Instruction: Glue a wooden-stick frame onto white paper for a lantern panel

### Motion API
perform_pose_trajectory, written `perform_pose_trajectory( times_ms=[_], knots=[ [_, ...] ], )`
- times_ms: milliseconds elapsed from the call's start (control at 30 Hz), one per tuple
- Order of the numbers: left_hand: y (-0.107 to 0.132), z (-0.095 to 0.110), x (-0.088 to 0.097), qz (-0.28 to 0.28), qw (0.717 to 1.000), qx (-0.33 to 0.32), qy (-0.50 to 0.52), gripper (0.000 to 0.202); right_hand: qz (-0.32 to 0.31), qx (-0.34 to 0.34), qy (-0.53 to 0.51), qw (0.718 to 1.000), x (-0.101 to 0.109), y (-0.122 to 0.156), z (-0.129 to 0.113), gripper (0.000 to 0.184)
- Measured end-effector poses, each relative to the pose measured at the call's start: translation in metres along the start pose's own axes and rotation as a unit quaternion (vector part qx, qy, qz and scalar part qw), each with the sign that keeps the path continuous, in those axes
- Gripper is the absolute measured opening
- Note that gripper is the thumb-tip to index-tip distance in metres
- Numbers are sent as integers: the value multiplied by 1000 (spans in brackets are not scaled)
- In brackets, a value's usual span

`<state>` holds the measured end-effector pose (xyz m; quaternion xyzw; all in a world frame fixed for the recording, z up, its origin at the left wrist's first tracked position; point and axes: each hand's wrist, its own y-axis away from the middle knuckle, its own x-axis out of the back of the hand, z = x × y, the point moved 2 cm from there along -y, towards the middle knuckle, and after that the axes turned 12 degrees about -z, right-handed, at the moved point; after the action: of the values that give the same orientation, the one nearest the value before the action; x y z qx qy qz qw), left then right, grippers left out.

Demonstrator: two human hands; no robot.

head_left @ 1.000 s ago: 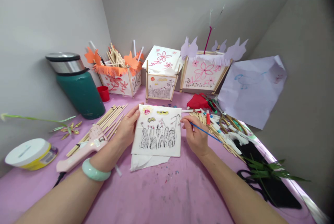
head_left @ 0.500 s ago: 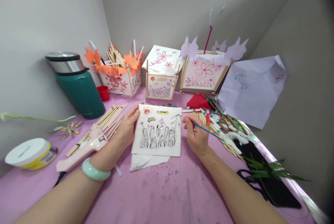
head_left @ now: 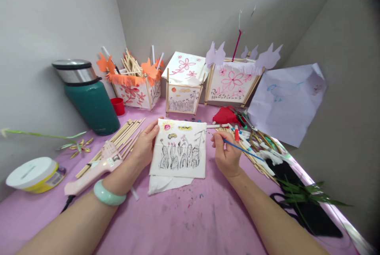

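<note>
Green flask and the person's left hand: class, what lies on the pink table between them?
In the head view, a bundle of wooden sticks and a pale pink glue gun lie between the green flask and the left hand.

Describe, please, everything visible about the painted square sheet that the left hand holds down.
The painted sheet is a white, roughly square piece, paper or thin cloth by its look, lying flat on the pink table. Black plant-like shapes fill its lower half; small red, yellow and pink marks sit along the top. The left hand presses its left edge. The right hand, beside its right edge, holds a thin blue brush. A crumpled white tissue peeks from under its lower edge.
</note>
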<state>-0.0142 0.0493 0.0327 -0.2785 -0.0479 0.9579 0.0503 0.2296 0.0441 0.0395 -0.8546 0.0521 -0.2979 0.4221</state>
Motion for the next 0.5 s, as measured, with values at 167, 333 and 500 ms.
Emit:
perform_pose_trajectory(
  times_ms=[167, 333, 500],
  knots=[
    [0, 0, 1, -1, 1000, -1, -4, 44, -11, 8, -3, 1000, 0, 1, -4, 11],
    [0, 0, 1, 6, 1000, -3, -3, 42, -12, 1, 1, 1000, 0, 1, -3, 14],
    [0, 1, 0, 4, 1000, 0, -4, 42, -12, -2, 1, 1000, 0, 2, -3, 14]
  ],
)
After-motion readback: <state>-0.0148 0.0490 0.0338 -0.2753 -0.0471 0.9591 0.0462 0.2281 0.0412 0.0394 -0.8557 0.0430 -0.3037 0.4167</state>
